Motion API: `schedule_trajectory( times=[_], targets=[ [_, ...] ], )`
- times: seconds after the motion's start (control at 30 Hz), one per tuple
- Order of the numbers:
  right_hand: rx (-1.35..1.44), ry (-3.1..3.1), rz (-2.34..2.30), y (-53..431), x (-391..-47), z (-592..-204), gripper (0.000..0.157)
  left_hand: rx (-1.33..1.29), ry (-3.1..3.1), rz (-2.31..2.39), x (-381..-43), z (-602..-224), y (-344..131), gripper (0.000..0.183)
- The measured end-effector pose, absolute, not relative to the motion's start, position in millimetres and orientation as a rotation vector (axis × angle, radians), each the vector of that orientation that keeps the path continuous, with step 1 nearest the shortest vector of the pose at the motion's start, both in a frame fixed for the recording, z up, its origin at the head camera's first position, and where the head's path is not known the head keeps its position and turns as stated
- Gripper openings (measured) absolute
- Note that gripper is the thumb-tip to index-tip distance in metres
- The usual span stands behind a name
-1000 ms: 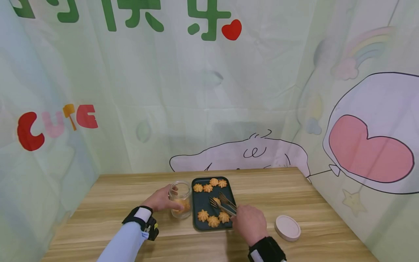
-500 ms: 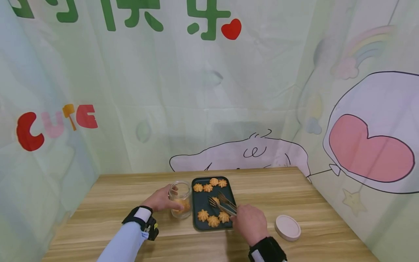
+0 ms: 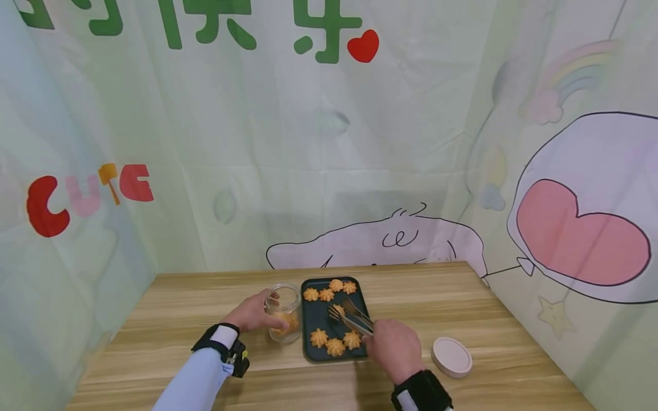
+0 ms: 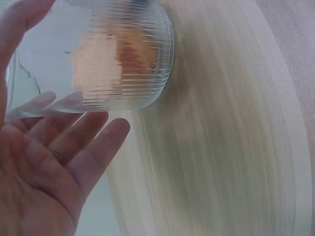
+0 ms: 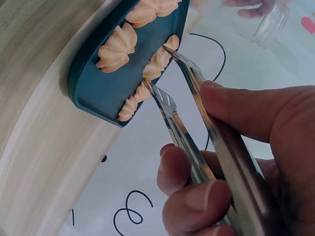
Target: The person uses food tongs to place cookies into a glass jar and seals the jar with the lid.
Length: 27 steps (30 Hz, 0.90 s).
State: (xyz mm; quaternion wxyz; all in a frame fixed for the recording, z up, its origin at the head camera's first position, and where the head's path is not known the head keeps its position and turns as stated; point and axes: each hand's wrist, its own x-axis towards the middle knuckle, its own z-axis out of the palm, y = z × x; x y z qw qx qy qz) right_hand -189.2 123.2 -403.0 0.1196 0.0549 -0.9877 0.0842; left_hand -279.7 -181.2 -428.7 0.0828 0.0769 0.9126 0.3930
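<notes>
My left hand point(image 3: 252, 314) grips a clear glass jar point(image 3: 284, 297) standing upright on the table, thumb on the near side. Through the ribbed wall in the left wrist view, orange-brown cookies point(image 4: 115, 61) show at the jar's bottom. Metal tongs point(image 3: 361, 325) are in my right hand point(image 3: 394, 349), thumb on one arm and fingers curled on the other. Their slotted tips are apart over a dark tray point(image 3: 321, 314), at a star-shaped cookie point(image 3: 337, 310) in its middle. Whether they touch it I cannot tell. Several similar cookies point(image 5: 117, 48) lie at both ends of the tray.
A round pale pink lid point(image 3: 452, 358) lies on the wooden table point(image 3: 493, 319), right of my right hand. The jar stands close against the tray's left side. A printed cloth backdrop point(image 3: 231, 171) rises behind the table.
The tongs' tips have shifted slightly away from me over the middle cookie, and my right hand has edged to the right. My left hand and the jar have stayed still.
</notes>
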Motion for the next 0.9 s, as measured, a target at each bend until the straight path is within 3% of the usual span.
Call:
schedule_trajectory(
  times=[0.9],
  targets=[
    [0.210,-2.809,0.236,117,-184,-375,0.032,0.235,2.717,1.159,-276,-424,-180,0.076]
  ],
)
